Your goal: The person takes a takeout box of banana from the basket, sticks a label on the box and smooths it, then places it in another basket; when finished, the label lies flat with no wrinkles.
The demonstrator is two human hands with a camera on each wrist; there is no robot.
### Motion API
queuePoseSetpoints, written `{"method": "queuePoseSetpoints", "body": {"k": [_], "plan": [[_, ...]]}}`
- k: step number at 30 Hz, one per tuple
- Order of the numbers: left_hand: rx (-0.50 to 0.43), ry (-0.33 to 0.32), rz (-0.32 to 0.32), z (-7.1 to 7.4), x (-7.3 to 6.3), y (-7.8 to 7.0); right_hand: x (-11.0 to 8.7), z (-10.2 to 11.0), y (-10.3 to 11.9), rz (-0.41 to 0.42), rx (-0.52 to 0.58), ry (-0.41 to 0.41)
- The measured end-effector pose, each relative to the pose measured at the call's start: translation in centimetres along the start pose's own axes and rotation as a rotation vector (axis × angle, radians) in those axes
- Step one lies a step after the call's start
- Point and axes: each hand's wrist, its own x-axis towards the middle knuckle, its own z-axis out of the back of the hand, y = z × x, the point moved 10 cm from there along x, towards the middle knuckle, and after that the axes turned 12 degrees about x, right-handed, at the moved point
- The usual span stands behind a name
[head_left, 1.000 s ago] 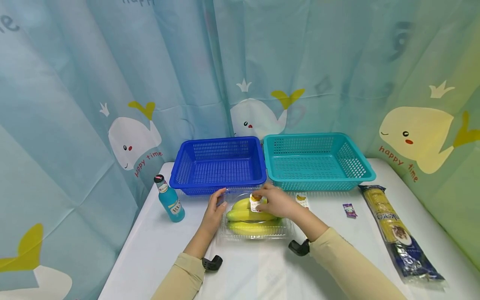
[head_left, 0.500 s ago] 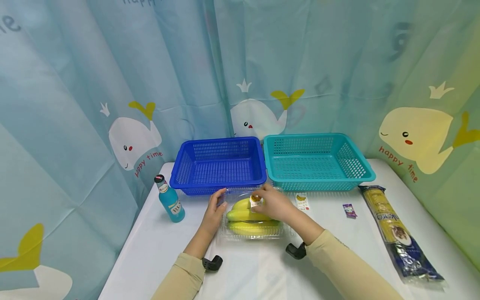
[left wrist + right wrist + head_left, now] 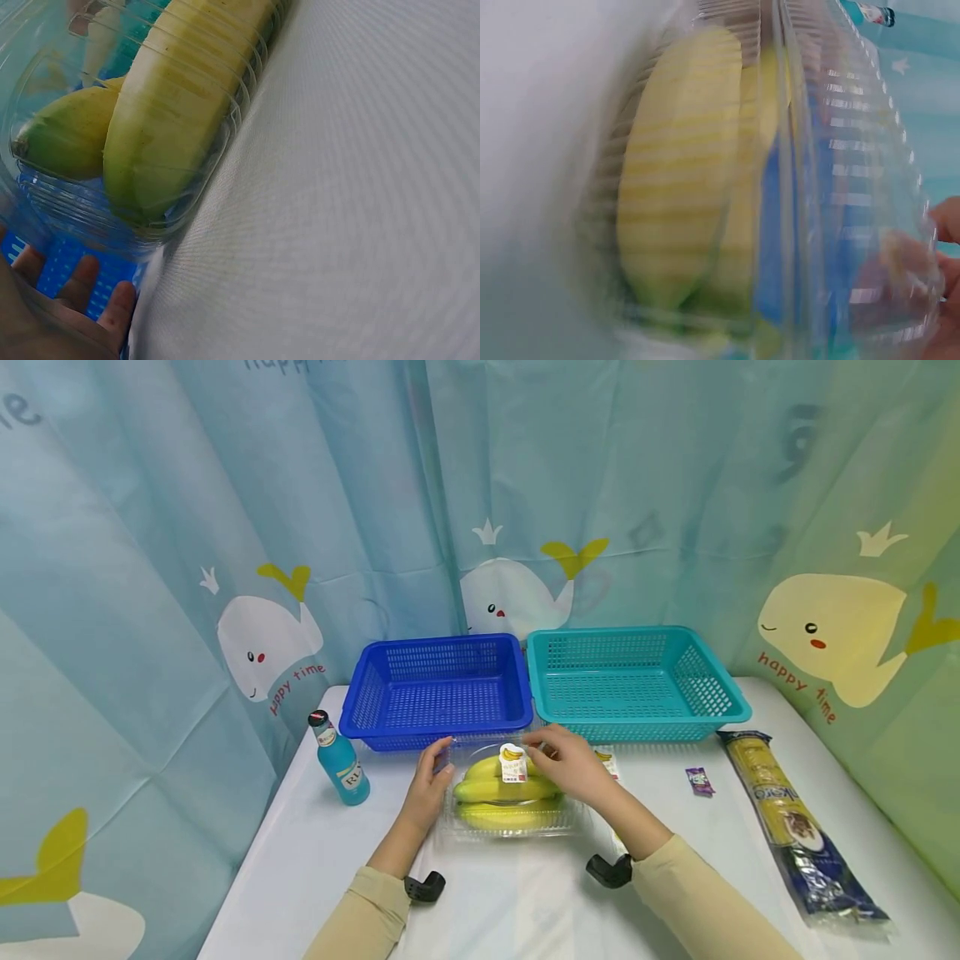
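On the white table (image 3: 510, 910), the clear container (image 3: 517, 833) of bananas (image 3: 498, 791) is sitting before the blue basket (image 3: 438, 732); the left hand (image 3: 427, 787) is touching its left end, fingers spread; beside the label (image 3: 513, 765), the right hand (image 3: 567, 762) is hovering, fingers loosely bent, empty.

From the head we are looking forward and down across the surface (image 3: 300, 860), towards twelve o'clock; from both wrists we are peering closely at the same clear container (image 3: 510, 810), lying at ten o'clock in the left wrist view.
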Motion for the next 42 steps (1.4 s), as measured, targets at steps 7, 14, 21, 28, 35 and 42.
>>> {"method": "queuePoseSetpoints", "body": {"k": [7, 14, 21, 28, 35, 42], "plan": [[-0.004, -0.045, -0.004, -0.4, 0.7, 2.5, -1.5, 2.9, -1.5, -0.015, 0.051, -0.182], [-0.022, -0.042, -0.020, -0.6, 0.6, 2.3, -2.8, 3.5, -4.4, -0.079, 0.162, -0.242], [-0.009, 0.009, 0.005, 0.3, -0.3, -0.9, -3.6, 2.0, -7.4, -0.232, 0.282, -0.217], [-0.003, 0.023, 0.027, 0.3, -0.5, -1.1, -4.1, 0.7, -8.8, -0.322, 0.363, -0.194], [-0.026, 0.034, 0.047, 0.0, -0.5, -0.6, -4.3, 0.2, -9.1, -0.336, 0.457, -0.206], [-0.109, 0.024, 0.107, -0.2, -0.8, -0.4, -4.1, -0.4, -9.4, -0.329, 0.550, -0.194]]}}
